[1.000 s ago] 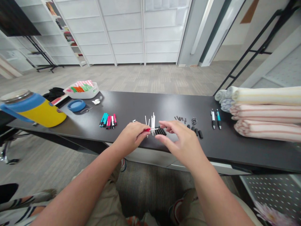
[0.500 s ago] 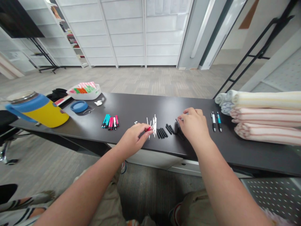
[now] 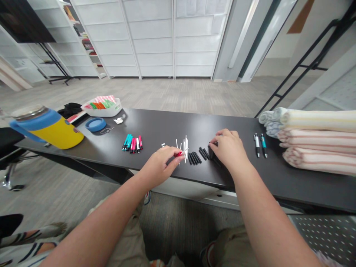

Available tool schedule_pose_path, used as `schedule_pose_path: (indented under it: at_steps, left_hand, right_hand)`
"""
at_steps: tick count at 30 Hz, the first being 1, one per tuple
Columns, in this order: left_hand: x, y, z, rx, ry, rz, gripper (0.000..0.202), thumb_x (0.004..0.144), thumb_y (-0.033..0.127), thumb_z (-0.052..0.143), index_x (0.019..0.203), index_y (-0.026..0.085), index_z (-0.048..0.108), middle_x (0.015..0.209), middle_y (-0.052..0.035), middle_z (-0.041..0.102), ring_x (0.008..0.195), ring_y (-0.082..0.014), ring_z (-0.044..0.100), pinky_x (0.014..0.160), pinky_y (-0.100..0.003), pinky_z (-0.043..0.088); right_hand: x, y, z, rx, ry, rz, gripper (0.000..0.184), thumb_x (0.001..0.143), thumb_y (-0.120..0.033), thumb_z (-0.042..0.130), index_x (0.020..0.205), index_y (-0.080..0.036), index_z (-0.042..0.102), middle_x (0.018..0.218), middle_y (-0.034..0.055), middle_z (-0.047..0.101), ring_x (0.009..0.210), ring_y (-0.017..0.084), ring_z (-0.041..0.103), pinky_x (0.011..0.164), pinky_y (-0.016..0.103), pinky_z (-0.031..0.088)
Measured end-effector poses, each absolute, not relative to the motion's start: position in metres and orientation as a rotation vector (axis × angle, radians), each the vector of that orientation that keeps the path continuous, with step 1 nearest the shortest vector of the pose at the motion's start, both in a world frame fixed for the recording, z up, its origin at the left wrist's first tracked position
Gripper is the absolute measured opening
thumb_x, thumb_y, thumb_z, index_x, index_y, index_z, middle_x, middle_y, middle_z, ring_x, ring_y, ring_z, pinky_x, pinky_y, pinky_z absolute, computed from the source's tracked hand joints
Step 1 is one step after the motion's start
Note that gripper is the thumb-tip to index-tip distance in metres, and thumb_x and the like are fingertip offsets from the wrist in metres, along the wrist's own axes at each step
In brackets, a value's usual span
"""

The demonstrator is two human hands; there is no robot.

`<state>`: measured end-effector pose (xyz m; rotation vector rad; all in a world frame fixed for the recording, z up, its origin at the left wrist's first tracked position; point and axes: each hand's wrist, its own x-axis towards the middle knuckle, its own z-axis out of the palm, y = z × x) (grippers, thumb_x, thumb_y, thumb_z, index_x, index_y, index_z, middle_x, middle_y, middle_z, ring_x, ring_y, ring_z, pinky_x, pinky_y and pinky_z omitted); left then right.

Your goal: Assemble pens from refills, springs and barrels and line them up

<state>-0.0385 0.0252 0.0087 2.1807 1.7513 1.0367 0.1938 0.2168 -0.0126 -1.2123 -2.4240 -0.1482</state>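
Note:
My left hand (image 3: 162,165) is closed on a red pen part (image 3: 180,153) near the front edge of the black table (image 3: 167,126). Just right of it lie several white refill tubes (image 3: 185,144) and a row of black grip sleeves (image 3: 196,157). My right hand (image 3: 226,148) rests further right with its fingers curled down onto small dark parts on the table; what it pinches is hidden. Two assembled pens (image 3: 260,144) lie to its right. A bunch of teal and red pen barrels (image 3: 132,142) lies to the left.
A yellow and blue jug (image 3: 47,128) lies at the far left. Near it are a blue lid (image 3: 95,124), a white basket (image 3: 102,105) of coloured items and a small white object (image 3: 120,120). Rolled striped towels (image 3: 314,141) are stacked at the right end.
My right hand moved from beside my left hand rightward to the small dark parts and curled down on them. My left hand kept hold of the red part and barely moved.

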Motion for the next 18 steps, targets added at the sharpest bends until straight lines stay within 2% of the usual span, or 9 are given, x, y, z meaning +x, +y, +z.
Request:
schedule_pose_path:
  at_steps: [4,10,12,15,18]
  left_hand:
    - [-0.038,0.025,0.009,2.200,1.734,1.047,0.020,0.110,0.034,0.052,0.111,0.021,0.066,0.108,-0.0055,0.077,0.103,-0.0210,0.069,0.097,-0.037,0.050]
    - [-0.038,0.024,0.009,2.260,1.721,1.024,0.015,0.109,0.030,0.054,0.113,0.021,0.066,0.109,-0.0059,0.077,0.102,-0.0214,0.069,0.097,-0.038,0.050]
    - [-0.039,0.024,0.009,2.288,1.731,1.003,0.015,0.108,0.028,0.054,0.113,0.020,0.066,0.108,-0.0064,0.077,0.100,-0.0217,0.068,0.095,-0.038,0.050]
    - [-0.039,0.024,0.011,2.313,1.758,0.962,0.016,0.109,0.029,0.053,0.110,0.019,0.066,0.104,-0.0064,0.077,0.095,-0.0220,0.067,0.090,-0.037,0.049]
    - [-0.039,0.026,0.011,2.334,1.806,0.922,0.017,0.108,0.029,0.053,0.110,0.019,0.067,0.105,-0.0066,0.077,0.094,-0.0225,0.066,0.089,-0.038,0.048]
  right_hand:
    - [0.194,0.216,-0.013,-1.235,-2.441,-0.121,0.015,0.089,-0.034,0.075,0.084,-0.024,0.085,0.116,0.0145,0.071,0.109,0.036,0.054,0.080,0.048,0.051]
    - [0.191,0.210,-0.001,-1.141,-2.499,-0.085,0.016,0.091,-0.024,0.070,0.081,-0.020,0.082,0.111,0.0148,0.076,0.105,0.033,0.060,0.085,0.046,0.051]
    - [0.190,0.201,0.009,-1.122,-2.472,0.064,0.015,0.091,-0.023,0.068,0.086,-0.019,0.082,0.099,0.0122,0.078,0.093,0.028,0.066,0.084,0.042,0.051]
    - [0.191,0.180,0.024,-1.176,-2.291,0.463,0.013,0.089,-0.032,0.072,0.089,-0.023,0.081,0.078,0.0034,0.078,0.069,0.020,0.068,0.068,0.034,0.049]
    - [0.196,0.158,0.032,-1.083,-2.177,0.690,0.015,0.088,-0.038,0.075,0.088,-0.024,0.080,0.077,0.0005,0.078,0.065,0.018,0.069,0.062,0.031,0.048]
